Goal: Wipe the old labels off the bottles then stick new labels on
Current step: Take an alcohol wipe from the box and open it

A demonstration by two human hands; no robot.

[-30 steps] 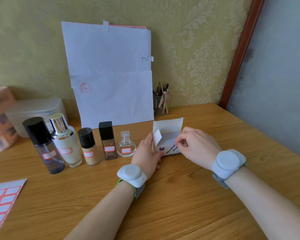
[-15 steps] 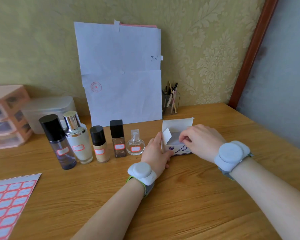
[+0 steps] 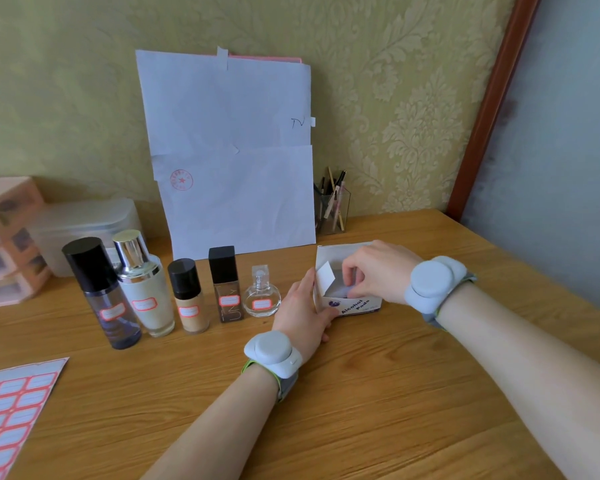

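Several cosmetic bottles stand in a row on the wooden desk, each with a red-framed label: a tall dark bottle [image 3: 106,299], a cream bottle with a silver cap [image 3: 146,289], a small beige bottle [image 3: 189,301], a square dark bottle [image 3: 226,289] and a round clear perfume bottle [image 3: 261,296]. To their right sits an open white box of alcohol pads [image 3: 355,304]. My left hand [image 3: 303,306] holds the box's left side. My right hand [image 3: 374,271] reaches into the box, its fingertips pinching a pad inside. A sheet of new red-framed labels [image 3: 11,414] lies at the lower left.
White papers [image 3: 229,150] lean against the wall behind the bottles. A clear pen holder [image 3: 331,213] stands to their right. A frosted plastic box [image 3: 80,223] and a pink drawer unit [image 3: 4,237] sit at the far left. The desk's right edge runs along a grey wall.
The camera view has shifted, so everything sits further right in frame. My right hand's fingers have dipped deeper into the box. My left hand still steadies the box.
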